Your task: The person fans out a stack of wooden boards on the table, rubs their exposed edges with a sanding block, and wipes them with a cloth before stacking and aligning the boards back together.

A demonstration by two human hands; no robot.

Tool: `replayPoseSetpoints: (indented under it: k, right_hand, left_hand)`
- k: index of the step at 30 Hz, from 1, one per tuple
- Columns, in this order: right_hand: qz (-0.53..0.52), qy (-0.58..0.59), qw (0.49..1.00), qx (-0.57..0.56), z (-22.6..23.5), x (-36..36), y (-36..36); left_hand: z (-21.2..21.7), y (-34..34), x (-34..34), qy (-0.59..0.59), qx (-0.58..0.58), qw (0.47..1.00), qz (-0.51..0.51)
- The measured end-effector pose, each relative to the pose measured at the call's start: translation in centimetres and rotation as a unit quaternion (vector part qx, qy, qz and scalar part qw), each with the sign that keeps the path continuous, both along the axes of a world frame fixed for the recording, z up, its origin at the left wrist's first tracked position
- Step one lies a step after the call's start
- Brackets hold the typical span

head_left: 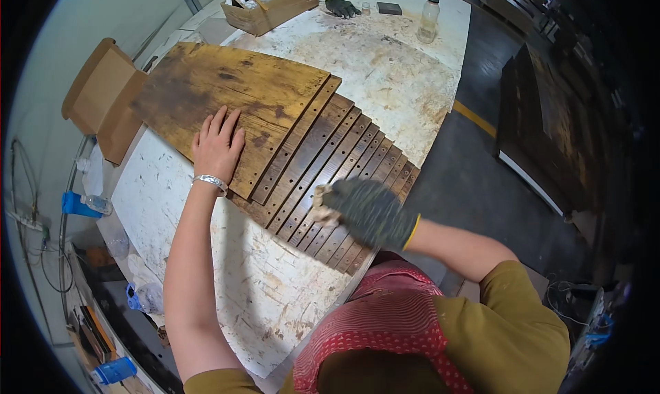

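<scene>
A fanned stack of brown wooden boards (pixel 275 98) lies across the table, each board stepped back so its edge with a row of small holes shows. My bare left hand (pixel 218 147) rests flat on the top board, fingers spread, a silver bracelet at the wrist. On my right hand (pixel 370 212) is a dark grey glove with a yellow cuff edge. Its fingers are closed on a crumpled beige rag (pixel 323 207), held against the stepped, drilled edges. The glove hides part of the boards beneath it.
The white table (pixel 405 78) is stained and scuffed. At its far side are an open carton (pixel 275 13), a dark glove (pixel 342 7), a dark block (pixel 389 8) and a clear bottle (pixel 428 19). An open cardboard box (pixel 106 95) stands left; dark panels (pixel 543 126) stand right.
</scene>
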State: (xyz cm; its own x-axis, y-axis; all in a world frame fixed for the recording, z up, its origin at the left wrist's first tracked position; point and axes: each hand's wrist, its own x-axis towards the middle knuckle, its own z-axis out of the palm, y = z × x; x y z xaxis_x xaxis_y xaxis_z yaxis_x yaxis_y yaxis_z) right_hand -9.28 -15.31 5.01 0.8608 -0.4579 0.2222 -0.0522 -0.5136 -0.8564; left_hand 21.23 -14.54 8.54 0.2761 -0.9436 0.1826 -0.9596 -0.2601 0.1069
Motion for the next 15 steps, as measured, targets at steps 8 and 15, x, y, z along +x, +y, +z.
replayPoseSetpoints:
  k: [8,15]
  right_hand:
    - [-0.313,0.252,0.855,-0.327,2.9,-8.9,-12.9]
    - [-0.139,0.091,0.965,-0.201,-1.6,-2.9,-0.7]
  left_hand:
    - [-0.7,0.0,0.4,-0.015,-0.002,1.000,0.008]
    - [-0.7,-0.3,0.2,-0.022,-0.013,1.000,-0.014]
